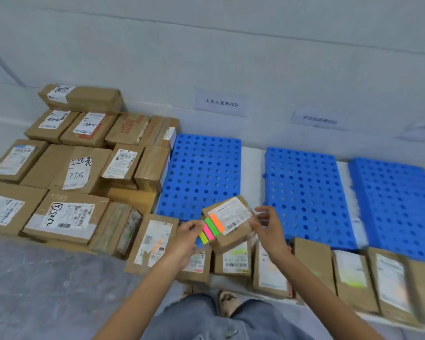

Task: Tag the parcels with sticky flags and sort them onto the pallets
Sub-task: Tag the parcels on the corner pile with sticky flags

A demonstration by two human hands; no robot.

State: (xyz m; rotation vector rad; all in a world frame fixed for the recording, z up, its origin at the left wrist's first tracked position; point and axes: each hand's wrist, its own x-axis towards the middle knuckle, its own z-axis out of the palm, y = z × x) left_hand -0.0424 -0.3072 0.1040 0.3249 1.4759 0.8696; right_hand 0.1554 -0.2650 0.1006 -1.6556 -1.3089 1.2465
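Head view, looking down at your work area. Your left hand [185, 238] and right hand [268, 228] hold a small parcel [231, 217] in the air, over the near edge of the left pallet [201, 168]. The parcel is tilted, with its white shipping label and barcode facing up.

A strip of sticky flags [212, 229] in orange, green, pink and yellow lies across the parcel's left end. Your left fingers [196, 225] pinch this strip at its outer edge. Your right fingers [264, 211] are curled around the parcel's right end, thumb below and fingertips above.

The middle pallet [304, 192] and right pallet [398, 200] lie beside the left one. All three are blue, perforated and flat on the floor [47, 278] against the wall.

A stack of parcels [71, 168] stands to the left, just beside the left pallet. A row of parcels [349, 273] lies along the pallets' near edge; several carry coloured flags, though motion blur hides the detail. Two paper signs, one [221, 103] above the left pallet and another [319, 120] above the middle one, hang on the wall.
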